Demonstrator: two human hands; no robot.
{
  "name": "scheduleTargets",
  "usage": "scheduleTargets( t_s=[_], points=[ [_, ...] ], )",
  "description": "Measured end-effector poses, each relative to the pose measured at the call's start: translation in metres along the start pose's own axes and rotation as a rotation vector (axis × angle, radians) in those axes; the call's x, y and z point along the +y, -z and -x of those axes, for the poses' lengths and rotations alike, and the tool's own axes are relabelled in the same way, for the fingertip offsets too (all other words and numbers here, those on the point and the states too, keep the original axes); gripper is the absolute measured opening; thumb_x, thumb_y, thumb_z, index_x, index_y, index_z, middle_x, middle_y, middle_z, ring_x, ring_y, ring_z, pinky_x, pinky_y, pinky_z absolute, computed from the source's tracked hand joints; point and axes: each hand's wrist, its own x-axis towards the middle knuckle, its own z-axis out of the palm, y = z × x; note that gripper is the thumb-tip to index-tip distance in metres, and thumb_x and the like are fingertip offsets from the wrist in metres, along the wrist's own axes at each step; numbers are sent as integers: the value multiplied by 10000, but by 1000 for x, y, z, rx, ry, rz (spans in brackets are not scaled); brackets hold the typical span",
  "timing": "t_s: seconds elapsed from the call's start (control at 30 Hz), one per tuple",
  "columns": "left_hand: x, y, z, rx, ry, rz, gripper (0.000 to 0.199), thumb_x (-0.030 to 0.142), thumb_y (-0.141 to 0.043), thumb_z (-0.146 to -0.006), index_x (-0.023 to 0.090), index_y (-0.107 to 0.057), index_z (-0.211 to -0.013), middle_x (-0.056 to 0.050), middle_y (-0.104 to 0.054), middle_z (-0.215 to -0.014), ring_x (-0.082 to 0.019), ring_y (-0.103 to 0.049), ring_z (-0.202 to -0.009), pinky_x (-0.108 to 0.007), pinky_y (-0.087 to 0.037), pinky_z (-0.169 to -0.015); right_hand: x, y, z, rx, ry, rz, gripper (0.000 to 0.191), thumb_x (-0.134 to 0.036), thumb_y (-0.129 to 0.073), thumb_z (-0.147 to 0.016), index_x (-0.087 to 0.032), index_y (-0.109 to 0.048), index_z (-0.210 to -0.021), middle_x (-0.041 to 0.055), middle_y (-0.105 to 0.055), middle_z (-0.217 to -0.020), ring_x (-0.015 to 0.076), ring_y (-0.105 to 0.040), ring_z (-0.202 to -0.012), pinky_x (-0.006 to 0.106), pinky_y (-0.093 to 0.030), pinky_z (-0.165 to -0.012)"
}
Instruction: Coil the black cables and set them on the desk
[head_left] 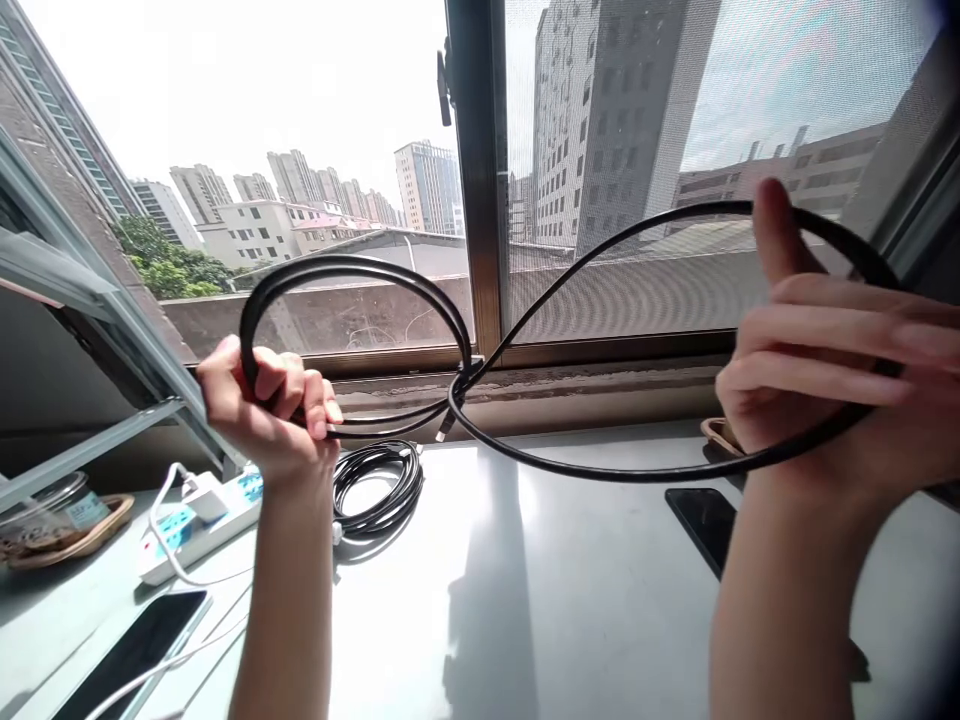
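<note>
A long black cable [600,472] hangs in the air between my hands, forming two loops that cross near the middle. My left hand [262,395] is closed around the smaller, multi-strand loop at its left side. At the right, my right hand [832,350] holds the larger loop; the thumb points up against the cable and the fingers curl partly across it. Part of the cable passes behind those fingers. One cable end with a metal connector [445,430] dangles below the crossing. On the table beyond my left forearm lies another coiled black cable [379,500].
A white power strip [199,530] with a plugged-in charger stands at left, near a phone [135,655] and a jar [64,515]. Another phone [701,520] lies beside my right forearm. The window frame [480,180] rises behind the white table [585,600].
</note>
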Motion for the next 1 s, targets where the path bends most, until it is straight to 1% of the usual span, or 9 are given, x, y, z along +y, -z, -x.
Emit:
scheduleTargets(
  t_s=[0.13, 0.27, 0.37, 0.47, 0.57, 0.7, 0.77, 0.87, 1.0],
  points=[
    [-4, -21, 18, 21, 50, 57, 417, 305, -399, -846, 205, -243, -472, 74, -167, -364, -35, -168, -235, -250, -86, -283, 16, -13, -6, -282, 154, -229, 817, -592, -544, -816, -487, -43, -1452, 0, -584, -1170, 189, -625, -950, 360, -490, -828],
    [-4, -34, 30, 118, 59, 42, 449, 303, -462, -826, 205, -236, -450, 79, -154, -364, -40, -152, -252, -246, -91, -285, 29, -25, -11, -592, 36, -147, 991, -317, -650, -835, -447, 117, -1448, 31, -549, -1213, 173, -591, -1041, 367, -474, -905],
    [-2, -38, 36, 134, 57, 45, 449, 304, -458, -825, 202, -227, -454, 78, -161, -364, -43, -153, -259, -240, -101, -288, 34, -39, -13, -764, -15, -139, 878, -273, -686, -802, -338, -141, -1487, 45, -600, -1107, 144, -610, -951, 328, -496, -870],
    [-3, -42, 42, 118, 28, 50, 465, 329, -486, -818, 196, -221, -461, 82, -182, -362, -36, -159, -256, -229, -95, -288, 40, -54, -17, -918, 55, -99, 644, -247, -757, -713, -215, -525, -1313, 52, -620, -1024, 135, -613, -897, 268, -515, -811],
    [-6, -48, 49, 119, 38, 39, 477, 330, -475, -841, 193, -211, -467, 84, -187, -358, -33, -157, -255, -221, -103, -289, 44, -65, -19, -903, 170, -34, 376, -191, -742, -719, -166, -682, -1090, 68, -614, -1018, 146, -595, -939, 235, -512, -780],
    [-9, -53, 55, 108, 76, 50, 485, 307, -421, -887, 191, -211, -465, 78, -197, -352, -36, -165, -259, -220, -105, -292, 41, -67, -20, -745, 279, -2, 121, -183, -686, -782, -141, -712, -893, 77, -586, -1046, 148, -577, -1011, 244, -480, -880],
    [-11, -55, 57, 107, 104, 68, 480, 289, -398, -896, 191, -208, -467, 75, -195, -349, -37, -164, -258, -220, -100, -296, 38, -65, -21, -677, 295, -31, 135, -205, -579, -872, -134, -687, -834, 78, -583, -1042, 141, -581, -1014, 249, -485, -875],
    [-12, -55, 58, 96, 147, 98, 475, 281, -389, -899, 191, -208, -470, 75, -192, -353, -34, -162, -261, -216, -113, -305, 38, -60, -21, -655, 311, 47, 200, -127, -480, -915, -156, -655, -1006, 73, -578, -1125, 132, -546, -1097, 276, -438, -964],
    [-9, -54, 56, 123, 203, 114, 481, 300, -404, -895, 195, -190, -478, 76, -186, -363, -30, -162, -266, -207, -125, -303, 44, -58, -20, -791, 236, 251, 386, -86, -586, -843, -226, -606, -1202, 62, -527, -1255, 145, -480, -1198, 312, -367, -1047]
  ],
)
